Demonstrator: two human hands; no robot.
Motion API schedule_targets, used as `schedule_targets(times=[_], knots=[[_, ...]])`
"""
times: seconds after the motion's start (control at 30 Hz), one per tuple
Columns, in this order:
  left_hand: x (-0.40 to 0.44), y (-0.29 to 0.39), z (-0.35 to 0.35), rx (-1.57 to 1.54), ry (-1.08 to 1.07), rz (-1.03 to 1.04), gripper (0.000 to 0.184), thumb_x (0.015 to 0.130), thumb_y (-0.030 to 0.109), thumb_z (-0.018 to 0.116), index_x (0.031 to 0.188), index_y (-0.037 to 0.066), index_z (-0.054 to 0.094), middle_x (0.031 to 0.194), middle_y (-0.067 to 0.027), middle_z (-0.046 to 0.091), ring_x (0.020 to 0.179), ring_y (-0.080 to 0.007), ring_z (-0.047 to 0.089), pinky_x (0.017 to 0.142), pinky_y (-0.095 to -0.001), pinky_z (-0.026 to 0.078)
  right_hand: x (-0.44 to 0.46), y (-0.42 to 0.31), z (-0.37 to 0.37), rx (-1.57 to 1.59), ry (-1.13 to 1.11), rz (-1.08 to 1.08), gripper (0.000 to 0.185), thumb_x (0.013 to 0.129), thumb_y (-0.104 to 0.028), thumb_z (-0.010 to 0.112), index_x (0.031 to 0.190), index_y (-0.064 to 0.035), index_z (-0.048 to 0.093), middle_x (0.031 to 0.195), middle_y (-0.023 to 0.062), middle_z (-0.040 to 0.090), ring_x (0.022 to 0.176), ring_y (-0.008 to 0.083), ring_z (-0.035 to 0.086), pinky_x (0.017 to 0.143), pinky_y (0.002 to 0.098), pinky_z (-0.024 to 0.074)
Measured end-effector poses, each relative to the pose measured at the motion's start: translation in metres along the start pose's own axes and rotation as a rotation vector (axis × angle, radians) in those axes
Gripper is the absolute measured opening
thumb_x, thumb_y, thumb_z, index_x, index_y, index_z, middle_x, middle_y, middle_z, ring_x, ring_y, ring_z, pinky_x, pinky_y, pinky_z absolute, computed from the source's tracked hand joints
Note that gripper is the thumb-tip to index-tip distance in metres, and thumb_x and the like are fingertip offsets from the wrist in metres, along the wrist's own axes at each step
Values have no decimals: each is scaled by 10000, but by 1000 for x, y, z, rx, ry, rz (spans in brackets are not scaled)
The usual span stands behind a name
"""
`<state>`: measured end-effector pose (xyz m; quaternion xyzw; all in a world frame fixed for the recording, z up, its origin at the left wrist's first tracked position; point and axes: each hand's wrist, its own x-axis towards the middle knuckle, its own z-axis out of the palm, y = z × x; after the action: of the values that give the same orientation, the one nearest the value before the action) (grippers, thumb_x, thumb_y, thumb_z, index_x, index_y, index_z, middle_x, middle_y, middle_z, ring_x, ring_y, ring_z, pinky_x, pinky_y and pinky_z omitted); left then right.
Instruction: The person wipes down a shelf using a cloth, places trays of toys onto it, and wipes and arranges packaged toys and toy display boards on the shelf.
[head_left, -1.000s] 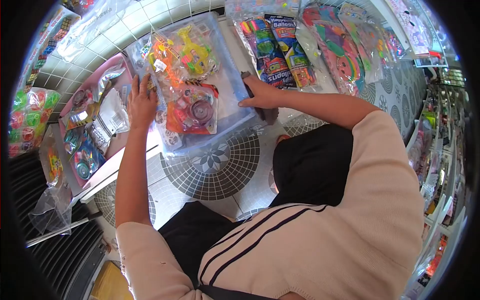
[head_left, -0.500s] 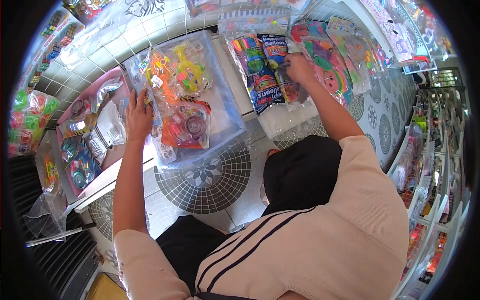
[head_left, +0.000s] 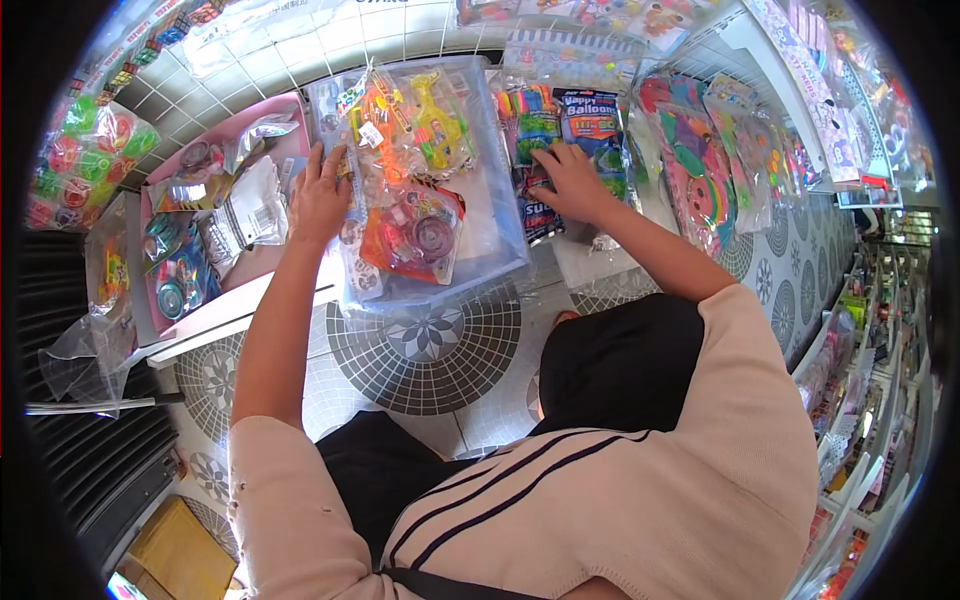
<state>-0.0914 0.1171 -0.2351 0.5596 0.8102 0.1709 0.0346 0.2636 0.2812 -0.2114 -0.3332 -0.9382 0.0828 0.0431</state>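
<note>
Left hand [head_left: 320, 205]: fingers slightly spread at translucent blue plastic tub [head_left: 492, 130], upper centre
Right hand [head_left: 578, 185]: fingers bent over glossy black balloon packets [head_left: 590, 112], upper centre-right; whether pinching, cannot tell
Packet lettering: partly hand-covered

1. Tray [head_left: 500, 180]: translucent blue plastic, smooth, with slight gloss.
2. Balloon packets [head_left: 592, 125]: glossy printed plastic film.
3. Toy bags [head_left: 437, 130]: clear plastic, shiny and creased.
4. White packet [head_left: 250, 212]: crinkled, glossy film.
5. Pink box [head_left: 268, 262]: smooth; plastic or card, cannot be determined.
6. Shirt [head_left: 600, 510]: matt knitted cloth, finely textured.
7. Trousers [head_left: 620, 360]: matt black cloth.
8. Wall tiles [head_left: 290, 55]: smooth, glossy.
</note>
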Motion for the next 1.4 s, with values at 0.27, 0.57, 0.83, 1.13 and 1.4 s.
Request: schedule_targets(times=[0.27,0.57,0.83,1.13,1.4], knots=[[0,2,-4,-7,-15,-15,477,850,248,529,1313,236,416,1411,-110,321,1194,-346,418,978,-425,380,1,71,-7,79,10,335,736,633,-450,729,1230,-79,511,1343,191,388,1267,377,333,975,446,354],[-2,-2,0,-18,3,-10,480,845,254,529,1312,251,418,1413,-96,321,1179,-345,428,972,-423,387,-17,121,-34,605,169,539,402,644,-114,658,1025,8,623,877,104,653,783,203,613,717,295,473],[0,1,-2,2,-35,-26,479,857,245,505,1324,235,398,1427,-115,292,1183,-392,419,984,-452,375,11,45,-105,932,-42,320,373,646,-64,613,1015,-8,623,850,29,617,700,97,563,654,227,457],[2,-8,-4,-51,-99,-4,491,857,261,492,1332,233,369,1439,-125,261,1212,-394,391,996,-464,354,91,-120,-111,830,7,-68,325,721,-160,705,999,-25,606,924,45,604,845,116,555,757,251,445],[27,-60,8,-784,-37,-124,284,850,129,460,1091,16,557,972,-152,599,898,-312,578,784,-336,456,93,-91,-96,779,-77,162,390,794,-329,661,962,20,622,848,25,621,752,78,524,660,239,417]])
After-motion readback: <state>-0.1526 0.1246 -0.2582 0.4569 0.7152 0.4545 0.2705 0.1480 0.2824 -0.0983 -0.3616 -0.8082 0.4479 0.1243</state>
